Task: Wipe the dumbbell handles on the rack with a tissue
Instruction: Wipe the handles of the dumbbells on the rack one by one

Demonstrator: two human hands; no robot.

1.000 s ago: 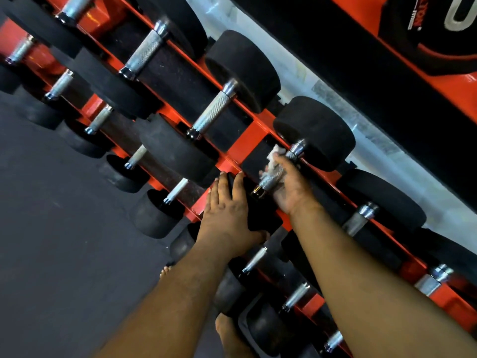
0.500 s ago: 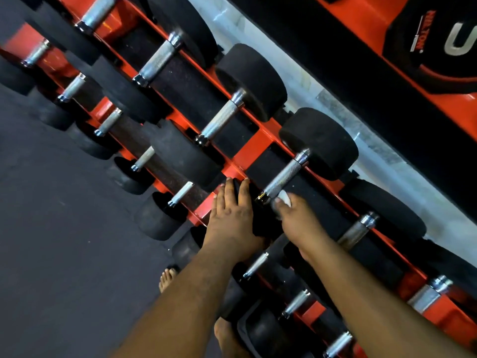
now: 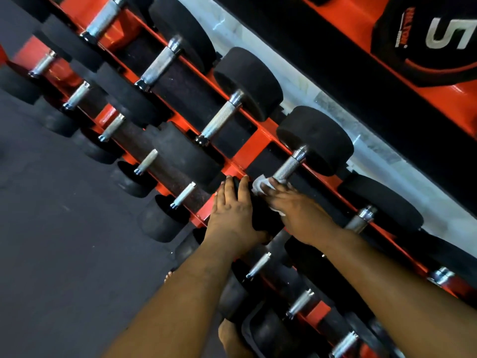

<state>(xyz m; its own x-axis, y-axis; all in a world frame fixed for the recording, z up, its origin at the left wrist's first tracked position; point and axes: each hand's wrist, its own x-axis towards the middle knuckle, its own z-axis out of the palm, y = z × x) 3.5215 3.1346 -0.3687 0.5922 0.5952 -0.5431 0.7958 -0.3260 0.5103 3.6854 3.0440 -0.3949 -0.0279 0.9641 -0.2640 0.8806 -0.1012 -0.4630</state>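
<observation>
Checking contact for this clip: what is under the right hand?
A white tissue shows under the right hand, at the near end of a knurled dumbbell handle. The hand covers most of the tissue and the handle's near end.

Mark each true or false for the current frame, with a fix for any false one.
1. The right hand holds the tissue at the near end of a dumbbell handle. True.
2. The left hand grips a handle. False: it lies with straight fingers on the black weight head beside the right hand.
3. The rack is blue. False: it is orange-red.
4. Bare toes show on the floor beside the left forearm. True.
</observation>
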